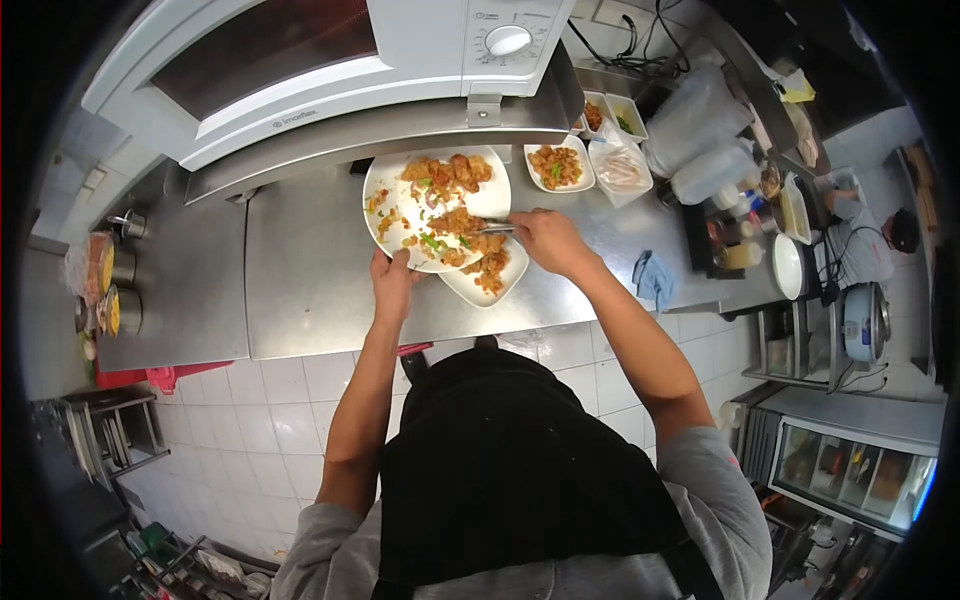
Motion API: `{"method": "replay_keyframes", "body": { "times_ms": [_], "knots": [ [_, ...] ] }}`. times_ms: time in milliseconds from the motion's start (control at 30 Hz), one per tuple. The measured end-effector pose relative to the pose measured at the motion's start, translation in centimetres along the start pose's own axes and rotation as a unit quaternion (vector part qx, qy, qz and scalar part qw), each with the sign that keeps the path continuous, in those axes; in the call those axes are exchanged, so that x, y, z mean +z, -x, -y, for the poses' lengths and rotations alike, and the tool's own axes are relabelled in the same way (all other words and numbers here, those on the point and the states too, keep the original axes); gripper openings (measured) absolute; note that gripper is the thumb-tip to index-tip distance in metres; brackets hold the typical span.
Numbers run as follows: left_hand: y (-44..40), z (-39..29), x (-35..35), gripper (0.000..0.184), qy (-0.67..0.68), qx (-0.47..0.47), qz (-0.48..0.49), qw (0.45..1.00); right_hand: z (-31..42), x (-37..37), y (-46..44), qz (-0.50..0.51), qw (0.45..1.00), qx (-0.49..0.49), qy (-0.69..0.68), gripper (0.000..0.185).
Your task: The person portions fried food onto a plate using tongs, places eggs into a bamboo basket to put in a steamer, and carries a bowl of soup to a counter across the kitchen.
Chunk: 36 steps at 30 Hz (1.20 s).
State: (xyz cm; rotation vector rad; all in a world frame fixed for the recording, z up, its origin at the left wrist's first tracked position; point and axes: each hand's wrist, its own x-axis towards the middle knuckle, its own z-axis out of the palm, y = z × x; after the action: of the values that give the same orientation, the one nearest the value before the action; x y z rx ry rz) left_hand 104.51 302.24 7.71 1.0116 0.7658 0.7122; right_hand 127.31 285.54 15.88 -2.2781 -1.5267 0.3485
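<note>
My left hand (394,285) grips the near-left rim of a large round white plate (385,175), which overhangs a smaller white dish (511,281). Browned, fried-looking pieces (447,172) with green and orange bits lie on the plate. Similar food (488,272) sits in the smaller dish. My right hand (547,240) is closed around a metal utensil (497,226), whose working end is among the food at the plate's right side. Whether that utensil is a spoon or tongs I cannot tell. Part of the smaller dish is hidden under the plate.
A white microwave (420,60) stands on a shelf over the steel counter (300,270). Behind on the right are a filled white dish (561,184) and a plastic-covered container (620,170). A blue cloth (654,280) lies right. Another person (865,245) is far right.
</note>
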Motion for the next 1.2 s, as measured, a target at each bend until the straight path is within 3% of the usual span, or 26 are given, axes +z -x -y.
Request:
{"method": "replay_keyframes", "body": {
  "times_ms": [333,533,733,1033,1200],
  "knots": [
    [-1.3,-0.4,0.4,0.032,-0.004,0.003,-0.016,1.000,-0.8,-2.0,2.7,0.011,0.999,-0.043,-0.031,0.026],
    [-1.6,0.5,-0.2,0.034,0.003,-0.009,-0.006,1.000,0.2,-3.3,1.7,0.017,0.999,-0.011,-0.047,0.027],
    [-1.3,-0.2,0.1,0.035,0.008,-0.008,-0.019,1.000,1.1,-3.6,1.0,0.112,0.993,-0.023,0.002,0.027],
    [-1.8,0.2,0.4,0.038,0.004,-0.015,-0.015,1.000,0.8,-2.7,1.1,0.062,0.993,-0.033,-0.098,0.031],
    [-2.2,0.3,-0.1,0.039,0.019,-0.008,-0.034,0.999,-1.8,-0.4,3.8,0.037,0.976,0.060,-0.204,0.032]
  ]
}}
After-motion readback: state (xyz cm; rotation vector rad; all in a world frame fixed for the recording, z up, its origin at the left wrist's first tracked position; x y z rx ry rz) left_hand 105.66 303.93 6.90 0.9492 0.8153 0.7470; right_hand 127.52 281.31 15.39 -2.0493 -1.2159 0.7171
